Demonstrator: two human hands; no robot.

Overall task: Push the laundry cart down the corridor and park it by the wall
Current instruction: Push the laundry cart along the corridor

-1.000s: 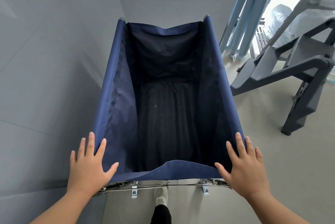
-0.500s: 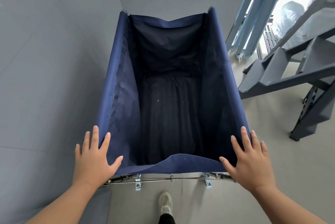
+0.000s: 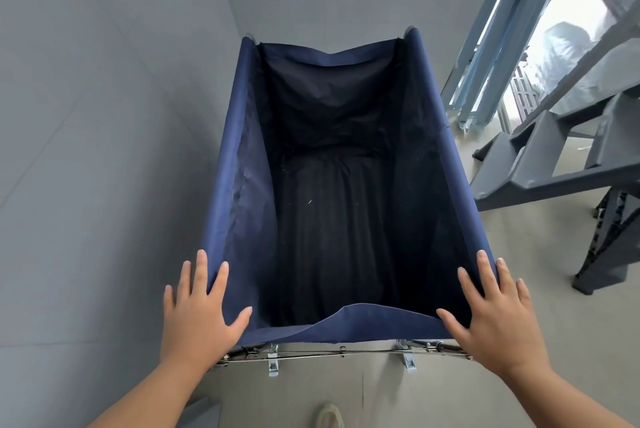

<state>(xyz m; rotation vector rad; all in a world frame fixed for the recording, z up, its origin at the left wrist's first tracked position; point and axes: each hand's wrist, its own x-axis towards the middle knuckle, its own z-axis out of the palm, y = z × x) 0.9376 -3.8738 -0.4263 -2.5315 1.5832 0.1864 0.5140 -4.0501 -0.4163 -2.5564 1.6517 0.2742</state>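
1. The navy-blue fabric laundry cart (image 3: pixel 235 185) on its folding metal frame (image 3: pixel 339 353) was seen standing on the pale floor (image 3: pixel 519 341). Its bag was open and its dark inside held no laundry that could be made out.
2. The left hand (image 3: pixel 197 317) was laid flat on the cart's near left corner, fingers straight and spread wide, nothing gripped.
3. The right hand (image 3: pixel 491 320) was laid the same way on the cart's near right corner, wide and holding nothing.
4. A plain grey wall (image 3: pixel 104 116) ran just beside the cart's left side, and a second grey wall closed the space beyond the cart's far end.
5. A dark grey moulded stair (image 3: pixel 540 157) stood to the cart's right, near its far corner.
6. Because the rim was only pressed, not clasped, it was judged that the cart could roll free or veer; the fabric could be scraped along the left wall, or the far end bumped into the wall ahead.
7. A swing to the right could catch the stair.
8. No brand, label or writing could be read anywhere on or around the cart.
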